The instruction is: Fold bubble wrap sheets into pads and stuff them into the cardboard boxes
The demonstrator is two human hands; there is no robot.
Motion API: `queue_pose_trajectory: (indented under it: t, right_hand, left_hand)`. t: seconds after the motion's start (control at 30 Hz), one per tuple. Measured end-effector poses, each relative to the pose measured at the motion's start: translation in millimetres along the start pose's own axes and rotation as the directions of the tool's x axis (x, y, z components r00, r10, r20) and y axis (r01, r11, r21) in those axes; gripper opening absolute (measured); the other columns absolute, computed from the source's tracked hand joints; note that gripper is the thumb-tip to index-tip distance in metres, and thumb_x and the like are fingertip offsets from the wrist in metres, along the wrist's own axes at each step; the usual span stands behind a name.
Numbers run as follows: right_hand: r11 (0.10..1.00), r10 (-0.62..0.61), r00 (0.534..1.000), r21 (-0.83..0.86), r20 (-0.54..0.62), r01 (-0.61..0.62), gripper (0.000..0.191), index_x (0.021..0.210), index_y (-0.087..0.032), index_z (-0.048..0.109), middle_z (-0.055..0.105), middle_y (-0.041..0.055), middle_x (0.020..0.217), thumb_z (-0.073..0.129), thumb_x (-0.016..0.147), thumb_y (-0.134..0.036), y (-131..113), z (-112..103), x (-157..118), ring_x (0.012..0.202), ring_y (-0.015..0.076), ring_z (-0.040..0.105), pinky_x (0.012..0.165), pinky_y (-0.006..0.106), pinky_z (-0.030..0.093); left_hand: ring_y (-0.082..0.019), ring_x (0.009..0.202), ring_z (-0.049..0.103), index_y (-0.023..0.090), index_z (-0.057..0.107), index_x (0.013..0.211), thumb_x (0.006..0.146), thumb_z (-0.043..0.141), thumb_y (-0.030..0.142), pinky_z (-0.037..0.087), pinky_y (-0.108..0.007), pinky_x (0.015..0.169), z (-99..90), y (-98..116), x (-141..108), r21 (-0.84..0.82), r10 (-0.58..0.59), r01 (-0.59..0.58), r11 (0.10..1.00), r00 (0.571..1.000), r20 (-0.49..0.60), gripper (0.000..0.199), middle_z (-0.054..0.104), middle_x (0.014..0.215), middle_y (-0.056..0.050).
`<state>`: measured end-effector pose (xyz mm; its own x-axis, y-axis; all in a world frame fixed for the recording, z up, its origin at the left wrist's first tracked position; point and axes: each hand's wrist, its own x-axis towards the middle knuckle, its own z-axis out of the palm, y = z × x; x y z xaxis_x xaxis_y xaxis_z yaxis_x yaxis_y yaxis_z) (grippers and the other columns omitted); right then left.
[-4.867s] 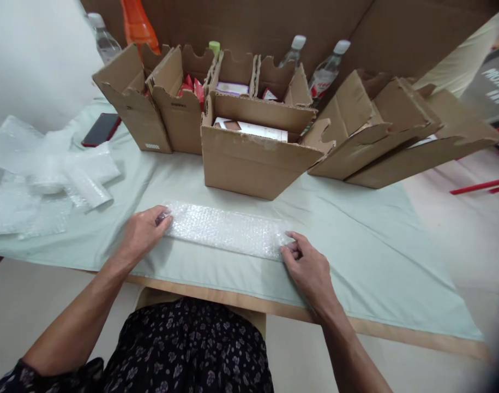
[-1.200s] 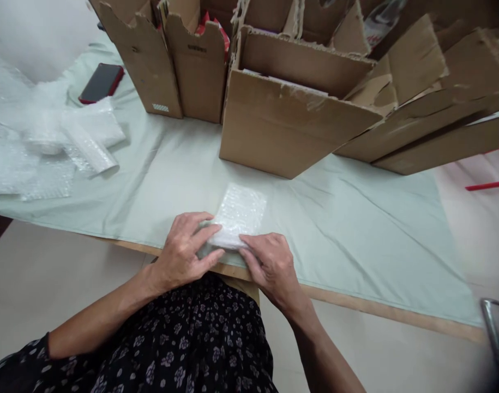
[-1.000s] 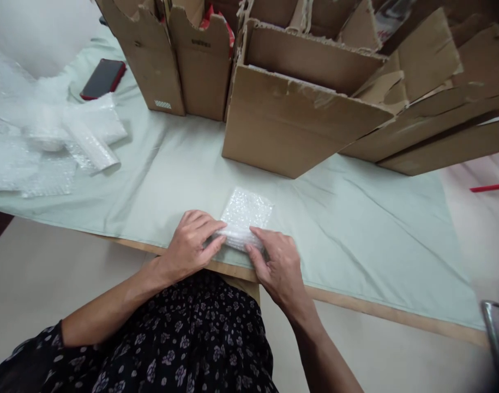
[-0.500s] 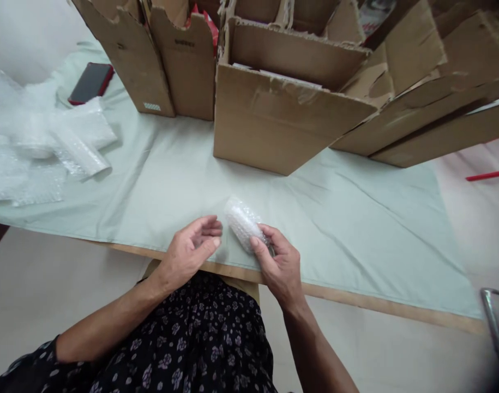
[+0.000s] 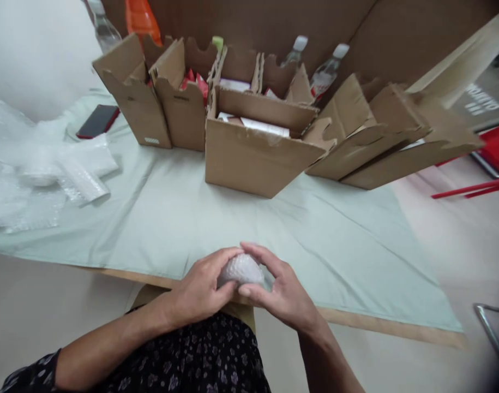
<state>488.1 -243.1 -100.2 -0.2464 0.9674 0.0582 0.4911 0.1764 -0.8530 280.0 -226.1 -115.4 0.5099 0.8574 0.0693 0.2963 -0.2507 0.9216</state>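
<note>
A small bundle of bubble wrap (image 5: 241, 269) is held between both hands, just above the table's front edge. My left hand (image 5: 204, 281) is wrapped round its left side, fingers over the top and thumb below. On the right side, my right hand (image 5: 280, 284) curves round the bundle with its fingertips at the top and its thumb at the lower edge. Whatever is inside the wrap cannot be made out.
Cardboard boxes (image 5: 241, 164) stand across the back of the cloth-covered table (image 5: 171, 218), with bottles (image 5: 329, 71) behind. Loose bubble wrap (image 5: 40, 164) and a phone (image 5: 97, 121) lie at the left. A red chair (image 5: 497, 150) stands at the right.
My left hand has closed round the bundle, which only my right hand held before. The bundle now sits upright between the hands. The view has tilted up, showing more behind the boxes.
</note>
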Motion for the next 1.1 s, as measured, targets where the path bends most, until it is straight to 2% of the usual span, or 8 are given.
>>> queue_pose_trajectory:
  t: [0.17, 0.3, 0.4, 0.5, 0.57, 0.77, 0.87, 1.1]
  right_hand:
    - [0.985, 0.013, 1.000, -0.171, -0.020, -0.016, 0.013, 0.096, -0.025, 0.074, 0.078, -0.0001, 0.082, 0.067, 0.090, -0.034, -19, -25, 12, 0.068, 0.0190, 0.071, 0.060, 0.028, 0.057]
    - [0.980, -0.046, 0.969, -0.199, -0.244, -0.004, 0.012, 0.093, -0.028, 0.074, 0.076, -0.0007, 0.079, 0.073, 0.087, -0.038, -32, -73, 24, 0.067, 0.0213, 0.071, 0.060, 0.032, 0.058]
    - [0.974, -0.196, 0.723, -0.217, -0.662, 0.065, 0.026, 0.103, -0.027, 0.073, 0.075, 0.0034, 0.088, 0.081, 0.082, -0.041, -41, -112, 50, 0.073, 0.0214, 0.069, 0.064, 0.034, 0.056]
    - [0.901, -0.424, 0.450, -0.415, -0.786, 0.124, 0.033, 0.099, -0.021, 0.069, 0.071, 0.0069, 0.090, 0.083, 0.077, -0.041, -44, -144, 94, 0.078, 0.0203, 0.065, 0.067, 0.035, 0.052]
    - [0.843, -0.490, 0.494, -0.535, -0.718, 0.058, 0.028, 0.097, -0.020, 0.066, 0.070, 0.0086, 0.092, 0.077, 0.081, -0.040, -42, -158, 125, 0.080, 0.0196, 0.064, 0.071, 0.034, 0.051]
    - [0.406, -0.318, 0.875, -0.887, -0.365, -0.222, 0.013, 0.089, -0.019, 0.068, 0.070, 0.0061, 0.079, 0.065, 0.081, -0.028, -41, -160, 164, 0.076, 0.0214, 0.062, 0.080, 0.040, 0.045]
    - [0.343, -0.222, 0.932, -0.918, -0.286, -0.200, 0.012, 0.079, -0.020, 0.068, 0.062, 0.0028, 0.063, 0.067, 0.077, -0.032, -52, -158, 170, 0.068, 0.0219, 0.061, 0.073, 0.038, 0.044]
    - [0.539, 0.154, 0.964, -0.799, -0.216, -0.265, 0.017, 0.084, -0.020, 0.073, 0.071, 0.0035, 0.069, 0.062, 0.084, -0.034, -78, -177, 199, 0.069, 0.0226, 0.068, 0.064, 0.031, 0.047]
  left_hand:
    - [-0.025, 0.104, 0.073, 0.023, 0.053, 0.132, 0.086, 0.071, 0.025, 0.062, -0.040, 0.087, -16.9, 0, 19, 0.220, 0.219, -0.214, 0.952, 0.976, 0.003, 0.050, 0.072, 0.119, -0.010]
    - [-0.034, 0.137, 0.056, 0.023, 0.041, 0.150, 0.090, 0.070, 0.034, 0.049, -0.054, 0.112, -61.0, 14, 68, 0.514, 0.524, -0.385, 0.766, 0.838, -0.154, 0.067, 0.056, 0.147, -0.017]
    - [-0.038, 0.152, 0.037, 0.026, 0.044, 0.149, 0.090, 0.067, 0.027, 0.034, -0.061, 0.121, -88.0, 27, 118, 0.681, 0.623, -0.311, 0.663, 0.735, -0.270, 0.063, 0.046, 0.157, -0.015]
    - [-0.040, 0.153, 0.033, 0.022, 0.051, 0.143, 0.086, 0.068, 0.022, 0.025, -0.065, 0.123, -97.4, 28, 160, 0.725, 0.630, -0.252, 0.641, 0.712, -0.309, 0.060, 0.052, 0.151, -0.014]
    - [-0.038, 0.144, 0.044, 0.019, 0.059, 0.134, 0.086, 0.066, 0.019, 0.023, -0.065, 0.123, -95.6, 23, 177, 0.716, 0.626, -0.254, 0.650, 0.714, -0.314, 0.049, 0.062, 0.135, -0.012]
    - [-0.026, 0.104, 0.064, 0.022, 0.070, 0.100, 0.090, 0.056, 0.015, 0.033, -0.059, 0.119, -87.4, 12, 189, 0.740, 0.668, -0.243, 0.627, 0.657, -0.350, 0.018, 0.068, 0.093, -0.003]
    - [-0.024, 0.098, 0.063, 0.022, 0.070, 0.096, 0.089, 0.056, 0.015, 0.036, -0.057, 0.117, -88.6, 14, 190, 0.749, 0.672, -0.233, 0.621, 0.650, -0.355, 0.017, 0.066, 0.088, -0.002]
    - [-0.024, 0.093, 0.063, 0.020, 0.073, 0.096, 0.089, 0.057, 0.014, 0.039, -0.056, 0.115, -90.3, 14, 190, 0.751, 0.686, -0.247, 0.613, 0.639, -0.349, 0.019, 0.069, 0.086, -0.004]
